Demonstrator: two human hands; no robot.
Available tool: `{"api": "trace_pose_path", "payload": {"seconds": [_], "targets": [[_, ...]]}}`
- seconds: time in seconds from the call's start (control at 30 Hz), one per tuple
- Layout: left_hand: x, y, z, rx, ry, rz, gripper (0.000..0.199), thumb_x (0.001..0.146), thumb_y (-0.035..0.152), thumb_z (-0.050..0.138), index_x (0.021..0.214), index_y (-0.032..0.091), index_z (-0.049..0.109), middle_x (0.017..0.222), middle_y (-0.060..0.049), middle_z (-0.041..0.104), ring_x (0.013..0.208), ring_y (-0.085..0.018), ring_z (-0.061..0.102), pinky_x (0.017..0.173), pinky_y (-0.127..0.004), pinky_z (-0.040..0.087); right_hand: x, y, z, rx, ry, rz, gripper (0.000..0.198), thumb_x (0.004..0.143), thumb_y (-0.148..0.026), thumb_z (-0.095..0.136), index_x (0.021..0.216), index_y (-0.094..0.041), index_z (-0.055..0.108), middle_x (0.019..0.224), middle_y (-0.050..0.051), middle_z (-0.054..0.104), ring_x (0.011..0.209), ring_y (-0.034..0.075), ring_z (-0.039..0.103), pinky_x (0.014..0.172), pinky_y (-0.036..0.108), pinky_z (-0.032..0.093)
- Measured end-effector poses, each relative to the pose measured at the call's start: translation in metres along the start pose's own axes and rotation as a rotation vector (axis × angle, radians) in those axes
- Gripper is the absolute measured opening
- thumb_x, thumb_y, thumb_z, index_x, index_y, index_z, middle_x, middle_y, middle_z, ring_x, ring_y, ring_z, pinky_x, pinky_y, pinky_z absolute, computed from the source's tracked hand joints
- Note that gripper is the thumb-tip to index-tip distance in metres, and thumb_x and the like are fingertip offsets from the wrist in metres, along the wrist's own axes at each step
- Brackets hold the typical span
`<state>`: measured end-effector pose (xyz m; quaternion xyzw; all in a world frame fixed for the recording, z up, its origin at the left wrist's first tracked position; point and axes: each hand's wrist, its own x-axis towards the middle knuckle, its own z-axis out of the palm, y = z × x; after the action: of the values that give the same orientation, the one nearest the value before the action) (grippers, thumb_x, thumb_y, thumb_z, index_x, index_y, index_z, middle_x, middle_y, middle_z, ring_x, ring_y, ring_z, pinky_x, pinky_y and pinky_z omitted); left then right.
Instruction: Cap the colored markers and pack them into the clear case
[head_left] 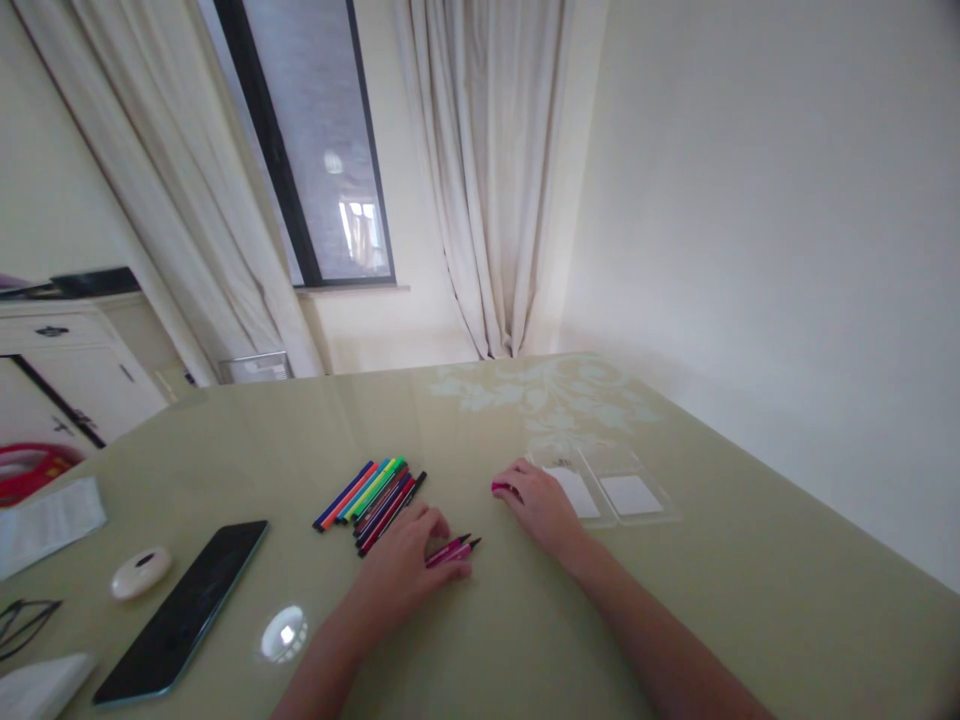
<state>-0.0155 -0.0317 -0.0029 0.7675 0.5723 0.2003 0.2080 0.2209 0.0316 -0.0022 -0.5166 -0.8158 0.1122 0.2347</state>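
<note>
Two magenta felt-tip pens (450,552), their dark tips bare and pointing right, lie in the curl of my left hand (409,555). My right hand (540,503) is closed, with a small magenta pen cap (505,487) showing at its fingertips. Just beyond my left hand, a row of several coloured felt-tip pens (373,500) rests on the table, in blue, orange, green, brown and dark red, with a black one at the end. Partly behind my right hand sits an open clear plastic case (643,488) with white inserts.
A dark phone or tablet (187,610) lies at the left of the glossy table (480,650), beside a white oval case (141,573). Glasses (26,625), a white object (45,685) and a folded white sheet (49,520) are at the far left. A wall (787,250) borders the right edge.
</note>
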Motion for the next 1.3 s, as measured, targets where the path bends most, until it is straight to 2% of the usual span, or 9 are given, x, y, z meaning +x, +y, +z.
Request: {"api": "trace_pose_path", "payload": {"seconds": [0.17, 0.37, 0.47, 0.63, 0.7, 0.87, 1.0, 1.17, 1.3], "targets": [[0.0, 0.008, 0.003, -0.093, -0.092, 0.029, 0.024, 0.088, 0.044, 0.068, 0.088, 0.02, 0.066, 0.088, -0.001, 0.065, 0.08, -0.019, 0.058, 0.068, -0.028, 0.039, -0.001, -0.001, 0.004, -0.066, -0.046, -0.007, 0.009, 0.097, -0.021, 0.066, 0.095, -0.021, 0.075, 0.102, 0.005, 0.07, 0.096, 0.02, 0.066, 0.085, 0.029, 0.048], [-0.001, 0.016, 0.012, -0.14, -0.077, 0.071, 0.022, 0.086, 0.042, 0.072, 0.087, 0.02, 0.069, 0.091, -0.002, 0.066, 0.083, -0.019, 0.06, 0.072, -0.028, 0.042, 0.001, 0.001, 0.009, -0.135, -0.008, -0.04, 0.009, 0.098, -0.022, 0.064, 0.094, -0.019, 0.072, 0.104, 0.006, 0.07, 0.102, 0.022, 0.062, 0.09, 0.031, 0.046], [0.003, 0.008, 0.01, -0.11, 0.032, 0.023, 0.028, 0.093, 0.047, 0.064, 0.091, 0.02, 0.07, 0.095, -0.004, 0.068, 0.088, -0.022, 0.063, 0.079, -0.032, 0.046, 0.004, 0.001, 0.008, -0.207, -0.037, -0.022, 0.011, 0.1, -0.022, 0.061, 0.097, -0.019, 0.072, 0.102, 0.007, 0.072, 0.101, 0.024, 0.062, 0.09, 0.033, 0.046], [0.011, -0.022, 0.0, 0.194, 0.409, -0.151, 0.023, 0.099, 0.029, 0.051, 0.11, 0.02, 0.069, 0.114, -0.01, 0.067, 0.108, -0.028, 0.062, 0.097, -0.042, 0.046, 0.005, -0.001, 0.006, -0.243, -0.018, 0.015, 0.012, 0.1, -0.019, 0.06, 0.102, -0.019, 0.071, 0.104, 0.008, 0.072, 0.102, 0.025, 0.063, 0.091, 0.034, 0.047], [0.011, -0.031, -0.002, 0.321, 0.443, -0.178, 0.021, 0.097, 0.028, 0.054, 0.11, 0.021, 0.069, 0.114, -0.01, 0.066, 0.109, -0.03, 0.061, 0.096, -0.044, 0.047, 0.004, -0.002, 0.006, -0.21, 0.023, 0.002, 0.012, 0.099, -0.018, 0.061, 0.104, -0.019, 0.072, 0.105, 0.008, 0.072, 0.103, 0.025, 0.063, 0.091, 0.034, 0.047], [0.01, -0.032, 0.002, 0.385, 0.383, -0.138, 0.013, 0.094, 0.029, 0.06, 0.091, 0.021, 0.069, 0.106, -0.009, 0.065, 0.103, -0.03, 0.061, 0.091, -0.044, 0.048, -0.002, -0.009, 0.008, -0.085, 0.106, -0.085, 0.016, 0.098, -0.02, 0.064, 0.112, -0.02, 0.071, 0.11, 0.008, 0.071, 0.106, 0.024, 0.063, 0.095, 0.035, 0.05], [0.013, -0.017, 0.009, 0.264, 0.321, -0.008, 0.011, 0.096, 0.027, 0.057, 0.093, 0.02, 0.065, 0.105, -0.008, 0.067, 0.104, -0.028, 0.061, 0.093, -0.043, 0.048, -0.007, -0.019, 0.012, -0.003, 0.086, -0.263, 0.031, 0.1, -0.03, 0.064, 0.13, -0.022, 0.065, 0.121, 0.009, 0.07, 0.115, 0.024, 0.063, 0.101, 0.036, 0.05], [0.013, -0.005, 0.018, 0.093, 0.183, 0.084, 0.015, 0.101, 0.024, 0.046, 0.102, 0.021, 0.061, 0.101, -0.007, 0.07, 0.099, -0.025, 0.065, 0.09, -0.04, 0.049, -0.009, -0.025, 0.017, -0.035, -0.002, -0.352, 0.015, 0.103, -0.026, 0.06, 0.11, -0.022, 0.072, 0.101, 0.006, 0.072, 0.099, 0.021, 0.067, 0.098, 0.034, 0.05], [0.007, -0.003, 0.024, 0.006, 0.156, 0.163, 0.021, 0.105, 0.033, 0.043, 0.113, 0.022, 0.059, 0.112, -0.009, 0.071, 0.106, -0.025, 0.065, 0.092, -0.037, 0.049, -0.011, -0.026, 0.019, 0.007, -0.024, -0.361, 0.016, 0.103, -0.024, 0.058, 0.111, -0.021, 0.072, 0.102, 0.007, 0.072, 0.095, 0.019, 0.066, 0.088, 0.029, 0.051]]}}
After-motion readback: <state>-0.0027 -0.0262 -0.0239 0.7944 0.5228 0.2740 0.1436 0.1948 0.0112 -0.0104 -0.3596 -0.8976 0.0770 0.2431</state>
